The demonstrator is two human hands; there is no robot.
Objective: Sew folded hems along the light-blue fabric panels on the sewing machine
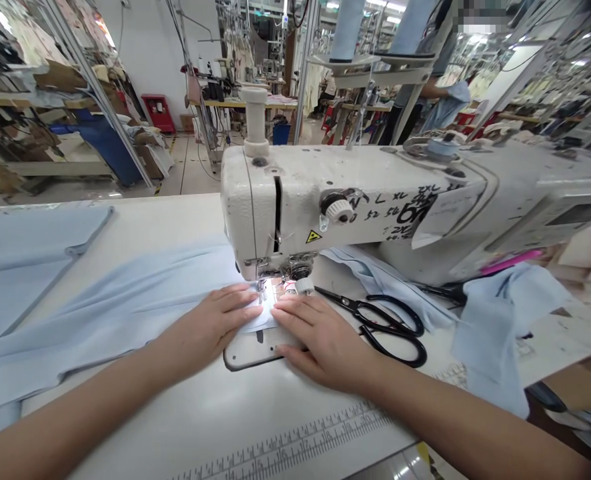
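Both hands rest at the needle area of a white sewing machine [285, 193]. My left hand [220, 319] lies flat with fingers stretched out on light blue fabric [140, 293], just left of the presser foot [262, 289]. The fabric runs under the foot and trails away to the left. My right hand [320, 333] is on the other side, fingertips on the fabric's edge and thumb on the metal plate [248, 353]. Black-handled scissors [380, 320] lie on the table right behind my right hand, partly under the machine arm.
Folded light blue fabric [20, 260] lies at the left. More blue pieces [500, 327] hang at the table's right edge. A printed ruler [295, 447] runs along the front. Blue thread cones [348, 30] stand above. Another person [440, 73] holding blue cloth is behind the machine.
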